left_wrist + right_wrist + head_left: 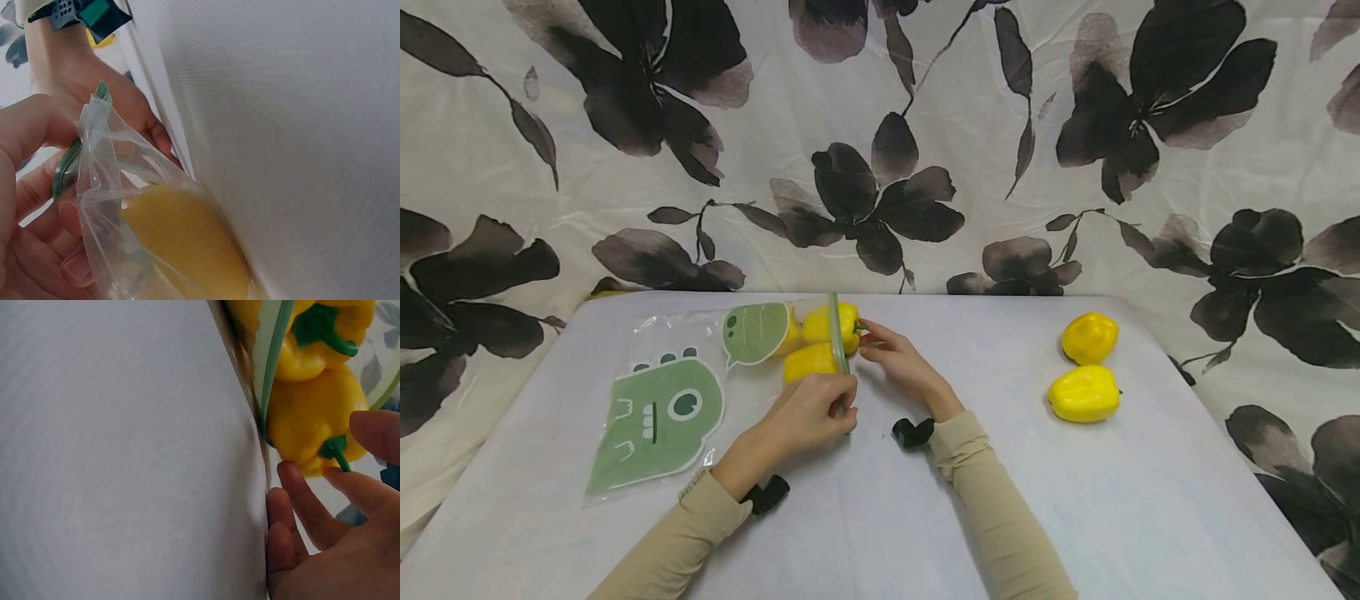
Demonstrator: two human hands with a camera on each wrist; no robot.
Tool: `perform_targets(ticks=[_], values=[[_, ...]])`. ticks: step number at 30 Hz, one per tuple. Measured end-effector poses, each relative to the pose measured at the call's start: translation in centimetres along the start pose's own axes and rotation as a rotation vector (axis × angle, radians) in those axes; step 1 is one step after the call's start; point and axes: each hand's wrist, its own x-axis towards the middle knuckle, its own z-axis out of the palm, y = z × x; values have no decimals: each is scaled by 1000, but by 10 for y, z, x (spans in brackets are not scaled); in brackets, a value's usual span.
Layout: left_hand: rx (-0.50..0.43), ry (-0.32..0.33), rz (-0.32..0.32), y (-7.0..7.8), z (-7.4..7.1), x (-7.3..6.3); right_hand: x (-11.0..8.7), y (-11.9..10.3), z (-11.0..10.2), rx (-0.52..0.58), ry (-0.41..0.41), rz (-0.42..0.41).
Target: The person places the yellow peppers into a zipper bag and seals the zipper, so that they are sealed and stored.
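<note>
From where I sit, I see the left hand (pixel 808 412) holding the green top strip (pixel 838 337) of a clear zip bag (pixel 655 425) with a green monster on it. The bag lies on the white counter (pixel 1150 508). The right hand (pixel 906 362) is loosely spread, and its fingertips touch a yellow bell pepper (pixel 849 323) at the bag's mouth. That pepper's stem pokes out past the strip. Another yellow bell pepper (pixel 808 364) is next to it, partly hidden by the left hand. The bag's green picture and shiny plastic cover some yellow, so I can't count the peppers inside. Two loose bell peppers (pixel 1084 367) sit close together, well off to the right. My picture cuts off both sleeves (pixel 1000 508).
</note>
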Motion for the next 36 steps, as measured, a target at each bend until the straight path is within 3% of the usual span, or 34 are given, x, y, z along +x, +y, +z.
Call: perform_targets(ticks=[8,15,23,31,36], values=[[5,1,15,-1,0,1,8,-11,10,-129,-29,2],[18,10,45,-3,0,0,19,-20,20,-142,-74,16],[14,10,51,-3,-1,0,32,-27,21,-240,-121,6],[11,-12,45,-2,-2,0,47,-18,13,-36,-164,19],[22,-22,39,-1,-1,0,45,-13,8,-19,-139,24]])
